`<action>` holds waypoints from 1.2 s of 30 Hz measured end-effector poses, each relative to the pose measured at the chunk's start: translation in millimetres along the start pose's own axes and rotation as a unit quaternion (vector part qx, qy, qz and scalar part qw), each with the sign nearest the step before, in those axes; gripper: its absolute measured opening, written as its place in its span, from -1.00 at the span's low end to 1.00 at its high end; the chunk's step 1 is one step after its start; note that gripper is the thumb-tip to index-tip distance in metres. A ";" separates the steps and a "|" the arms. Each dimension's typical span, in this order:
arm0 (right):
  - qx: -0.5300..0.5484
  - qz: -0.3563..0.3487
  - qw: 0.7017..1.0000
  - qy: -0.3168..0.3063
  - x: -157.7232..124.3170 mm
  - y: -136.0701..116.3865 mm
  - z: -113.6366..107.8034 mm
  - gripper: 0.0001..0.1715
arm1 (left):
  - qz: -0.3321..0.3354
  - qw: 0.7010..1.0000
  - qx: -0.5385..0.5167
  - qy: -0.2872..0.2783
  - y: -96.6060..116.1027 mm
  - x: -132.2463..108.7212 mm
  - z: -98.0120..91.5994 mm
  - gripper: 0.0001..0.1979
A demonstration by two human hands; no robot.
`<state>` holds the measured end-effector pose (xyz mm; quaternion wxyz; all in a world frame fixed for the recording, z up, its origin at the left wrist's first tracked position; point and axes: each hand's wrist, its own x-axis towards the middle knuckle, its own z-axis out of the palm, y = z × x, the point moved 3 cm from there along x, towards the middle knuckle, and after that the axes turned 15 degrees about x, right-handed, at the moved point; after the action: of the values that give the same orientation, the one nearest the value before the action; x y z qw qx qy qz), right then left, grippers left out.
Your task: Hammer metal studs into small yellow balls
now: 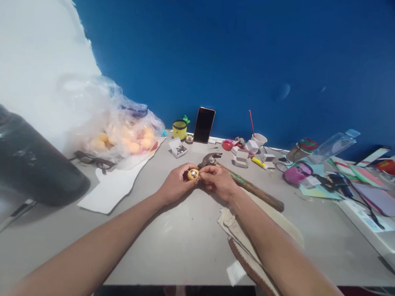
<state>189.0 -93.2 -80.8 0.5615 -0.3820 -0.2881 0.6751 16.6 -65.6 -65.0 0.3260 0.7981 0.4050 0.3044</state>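
Over the middle of the table, my left hand (178,182) grips a small yellow-orange ball (193,174) between thumb and fingers. Dark and silvery spots mark the side of the ball facing me. My right hand (218,181) is closed in a pinch at the ball's right side; whatever is between its fingertips is too small to make out. Just behind my right hand lies a claw hammer (261,193), its head near the ball and its wooden handle slanting right. Beyond my hands, a small open white box (179,150) contains several tiny shiny metal pieces.
A clear plastic bag of orange balls (132,138) sits left, behind white paper (112,192). A large dark cylinder (34,157) stands nearest. A phone (204,125) leans on the blue wall. Cloth pieces (245,239) lie under my right forearm; a power strip (372,223) is right.
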 end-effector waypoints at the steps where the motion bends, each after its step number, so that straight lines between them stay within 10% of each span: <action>1: -0.002 0.002 1.000 -0.002 -0.2 -0.2 -0.1 -0.47 | 0.002 1.000 -0.003 0.001 0.3 -0.1 -0.3 -0.67; 36: -0.047 0.047 0.998 0.018 3.7 1.4 -4.3 -0.53 | -0.009 1.000 -0.022 -0.008 -4.2 1.2 2.0 -0.67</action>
<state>191.6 -90.0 -85.0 0.5156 -0.4336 -0.2913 0.6792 16.8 -63.1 -69.2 0.3493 0.7896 0.4026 0.3040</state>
